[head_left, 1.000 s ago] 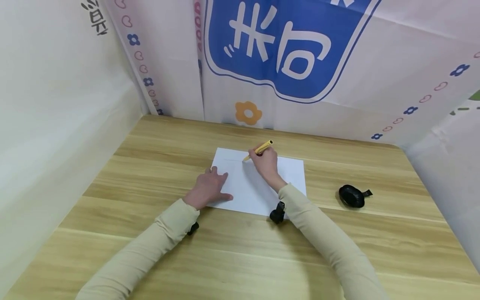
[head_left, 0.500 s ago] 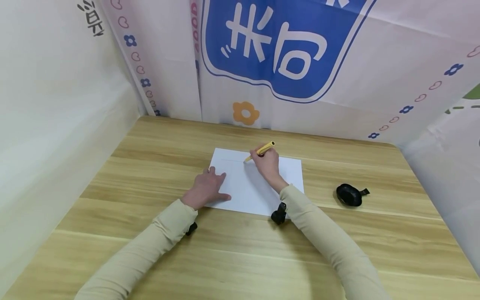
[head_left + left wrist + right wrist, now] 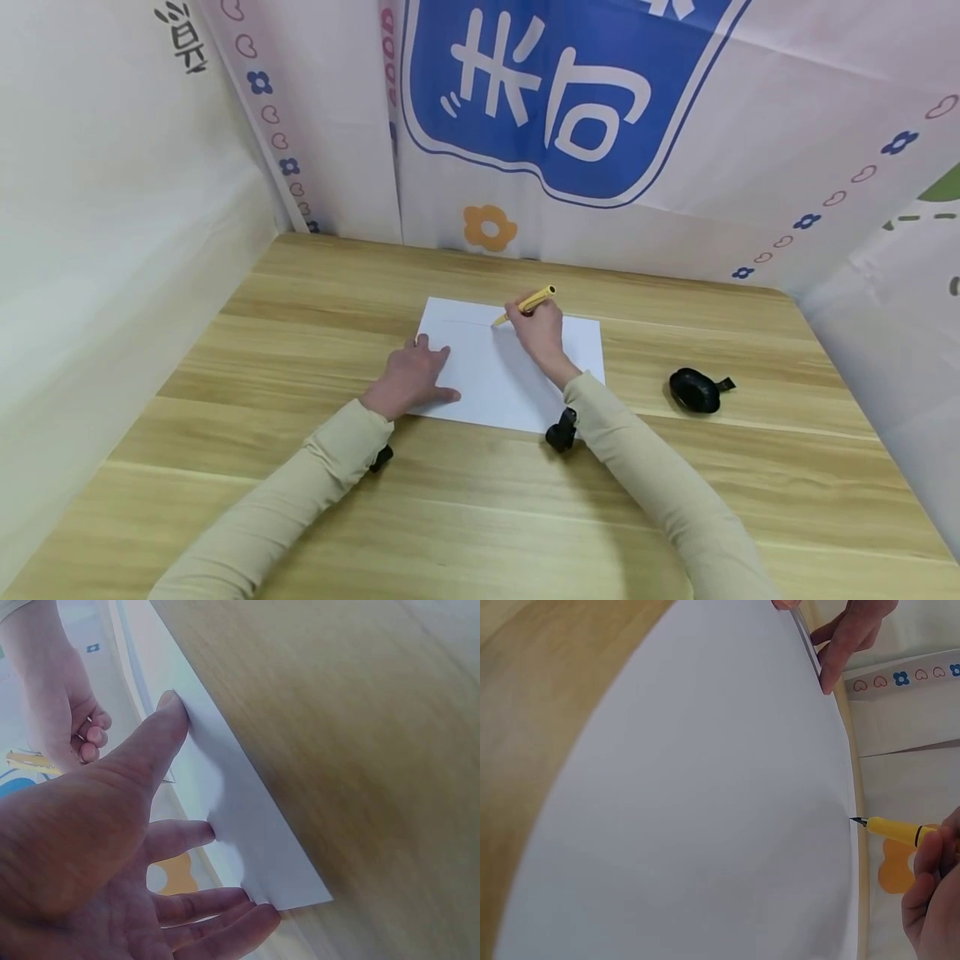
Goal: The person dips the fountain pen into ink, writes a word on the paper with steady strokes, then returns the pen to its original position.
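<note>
A white sheet of paper (image 3: 480,375) lies on the wooden table. Near its far edge my right hand (image 3: 538,327) pinches a yellow fountain pen (image 3: 531,300), tilted with its cap end up and to the right. The dark nib (image 3: 859,820) is down at the paper in the right wrist view. A thin, faint line (image 3: 465,322) runs from the left part of the sheet to the nib. My left hand (image 3: 408,377) rests on the sheet's left edge with fingers spread. In the left wrist view its thumb (image 3: 161,727) lies along the near edge.
To the right of the paper, a small black pan-shaped dish with a short handle (image 3: 696,390) sits on the table (image 3: 480,517). Printed white sheeting (image 3: 337,167) stands behind the table and along both sides. Black wrist cameras (image 3: 561,430) hang under both sleeves.
The pen nib has moved a little to the right along the paper, and the faint line is longer. My left hand stays in place on the sheet. The head view has shifted slightly.
</note>
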{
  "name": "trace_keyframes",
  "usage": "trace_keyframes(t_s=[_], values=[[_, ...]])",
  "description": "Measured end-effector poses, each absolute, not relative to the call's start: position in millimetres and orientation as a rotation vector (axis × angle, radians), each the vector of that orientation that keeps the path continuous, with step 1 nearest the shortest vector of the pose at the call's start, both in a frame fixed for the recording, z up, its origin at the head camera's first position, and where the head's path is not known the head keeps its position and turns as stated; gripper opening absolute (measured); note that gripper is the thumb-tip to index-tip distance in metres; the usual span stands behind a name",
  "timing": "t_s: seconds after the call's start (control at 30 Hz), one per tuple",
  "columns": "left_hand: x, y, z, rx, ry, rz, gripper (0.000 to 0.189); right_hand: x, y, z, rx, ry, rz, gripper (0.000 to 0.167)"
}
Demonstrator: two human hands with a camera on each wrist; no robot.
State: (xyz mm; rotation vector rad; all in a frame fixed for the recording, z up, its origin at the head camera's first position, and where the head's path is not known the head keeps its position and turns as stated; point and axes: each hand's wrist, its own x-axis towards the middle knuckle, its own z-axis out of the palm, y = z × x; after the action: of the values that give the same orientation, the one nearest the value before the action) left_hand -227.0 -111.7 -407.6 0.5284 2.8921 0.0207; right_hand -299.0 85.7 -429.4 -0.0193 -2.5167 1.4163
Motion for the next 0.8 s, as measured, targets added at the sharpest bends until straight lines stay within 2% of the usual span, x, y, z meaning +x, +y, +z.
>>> trace_keyframes(t_s=[0.8], values=[[-231,-111,-412,0.521,2.896,0.025,0.077,-296,103,-430,-0.068,-2.518,1.432,0.015]])
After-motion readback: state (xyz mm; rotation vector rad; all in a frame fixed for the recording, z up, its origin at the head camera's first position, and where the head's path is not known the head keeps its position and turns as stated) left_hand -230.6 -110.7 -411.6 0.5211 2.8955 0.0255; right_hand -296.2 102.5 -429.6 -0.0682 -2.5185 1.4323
